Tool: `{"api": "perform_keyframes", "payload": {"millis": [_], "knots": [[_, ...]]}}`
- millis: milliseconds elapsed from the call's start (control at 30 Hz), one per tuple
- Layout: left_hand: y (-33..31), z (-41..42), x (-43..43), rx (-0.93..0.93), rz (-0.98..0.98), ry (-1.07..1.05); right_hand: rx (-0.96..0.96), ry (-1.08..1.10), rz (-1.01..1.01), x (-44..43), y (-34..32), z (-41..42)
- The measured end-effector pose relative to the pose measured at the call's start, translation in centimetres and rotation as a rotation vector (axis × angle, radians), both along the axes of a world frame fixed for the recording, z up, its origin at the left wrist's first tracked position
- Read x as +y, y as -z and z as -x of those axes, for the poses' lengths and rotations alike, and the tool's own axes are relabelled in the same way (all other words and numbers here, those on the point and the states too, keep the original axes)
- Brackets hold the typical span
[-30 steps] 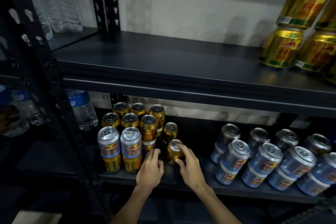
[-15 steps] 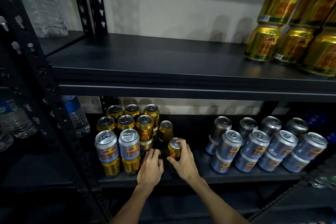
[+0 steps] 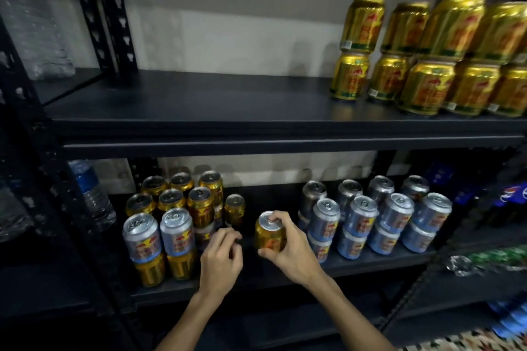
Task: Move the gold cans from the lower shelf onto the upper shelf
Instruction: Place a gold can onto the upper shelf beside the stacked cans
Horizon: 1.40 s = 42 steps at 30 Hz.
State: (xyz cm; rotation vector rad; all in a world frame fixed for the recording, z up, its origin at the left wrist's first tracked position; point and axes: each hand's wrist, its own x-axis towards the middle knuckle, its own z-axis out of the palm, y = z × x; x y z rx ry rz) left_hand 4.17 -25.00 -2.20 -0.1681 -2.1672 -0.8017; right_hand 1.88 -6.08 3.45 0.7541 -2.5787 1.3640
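My right hand [image 3: 288, 248] grips one gold can [image 3: 268, 234] upright, just above the lower shelf [image 3: 285, 273] near its middle. My left hand [image 3: 221, 256] hovers beside it with fingers loosely curled, holding nothing, close to the cluster of gold cans [image 3: 182, 196] at the left of the lower shelf. A lone gold can [image 3: 234, 209] stands just behind. Two silver cans [image 3: 158, 232] sit stacked on gold ones at the cluster's front. On the upper shelf [image 3: 199, 111], stacked gold cans [image 3: 427, 57] fill the right end.
Stacked silver cans [image 3: 376, 216] occupy the right half of the lower shelf. Water bottles [image 3: 91, 194] stand on the neighbouring rack to the left, behind a black upright post [image 3: 37, 128]. Dark blue bottles [image 3: 510, 196] are at the far right. The upper shelf's left and middle are bare.
My right hand has closed round the gold can and pulled it forward and right, away from the cluster. My left hand drew back slightly and curled. The camera view shifted left.
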Motion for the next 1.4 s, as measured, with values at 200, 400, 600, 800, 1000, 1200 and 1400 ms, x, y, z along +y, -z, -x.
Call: {"api": "perform_keyframes", "payload": {"millis": [200, 400, 600, 800, 1000, 1200, 1400], "knots": [[-16.1, -2.8, 2.6, 0.608, 0.004, 0.095, 0.218, -0.131, 0.130, 3.0, -12.5, -4.3], [-30.5, -2.4, 2.4, 0.630, 0.032, 0.070, 0.487, -0.089, 0.277, 5.8, -22.7, -4.6], [-34.0, 2.3, 0.4, 0.009, 0.150, -0.113, 0.478, 0.117, 0.296, 9.0, -26.8, 0.6], [-32.5, 4.2, -0.4, -0.402, 0.270, -0.162, 0.405, 0.271, 0.169, 10.6, -26.9, 4.6], [-32.7, 4.7, -0.5, -0.493, 0.296, -0.189, 0.377, 0.279, 0.154, 11.0, -26.0, 6.3], [-32.8, 4.5, 0.1, -0.513, 0.350, -0.207, 0.397, 0.298, 0.164, 10.7, -24.8, 6.6], [-32.8, 4.7, 0.2, -0.510, 0.322, -0.229, 0.429, 0.332, 0.152, 10.4, -24.4, 6.7]]}}
